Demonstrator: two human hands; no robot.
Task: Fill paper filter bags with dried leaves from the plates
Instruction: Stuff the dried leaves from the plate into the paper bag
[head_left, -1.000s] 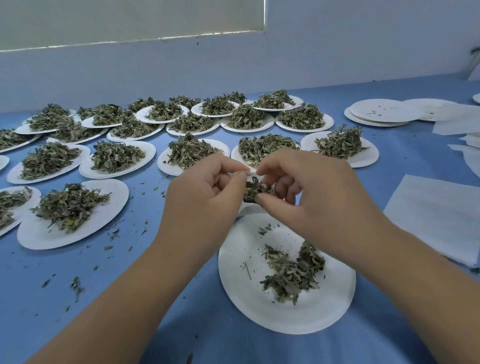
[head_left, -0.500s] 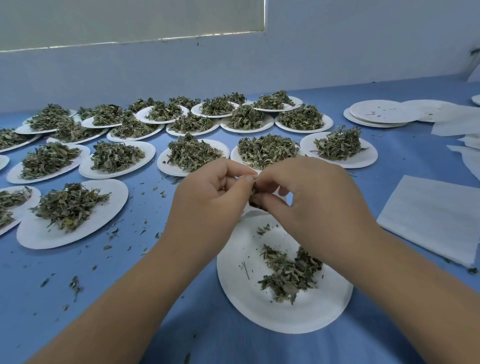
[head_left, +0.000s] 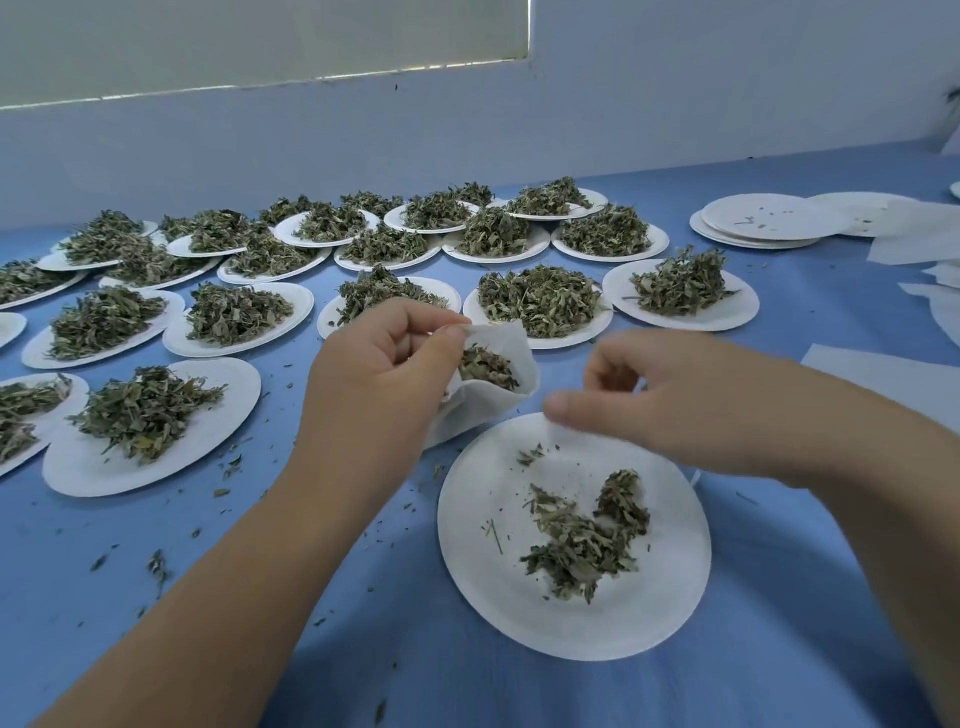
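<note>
The blue counter (head_left: 779, 665) ran wide under everything; beyond the near plate (head_left: 498, 597) lay rows of heaped plates (head_left: 228, 421), each carrying its green mound; the near plate itself held only a small remnant of dried leaves (head_left: 582, 551). Just past its far rim the left hand (head_left: 374, 374) pinched the paper filter bag (head_left: 488, 410) by the lip, thumb and fingers (head_left: 405, 332) curled round the edge, the mouth gaping, some leaf already inside. The right hand (head_left: 691, 395) hovered over that same rim, fingers loosely bent, blurred, nothing in them that I could see. The bag looked feather-light and limp, apt to crumple or tear; best taken at the lip, I judged; the leaves seemed brittle and scattery, wanting a gentle pinch.
</note>
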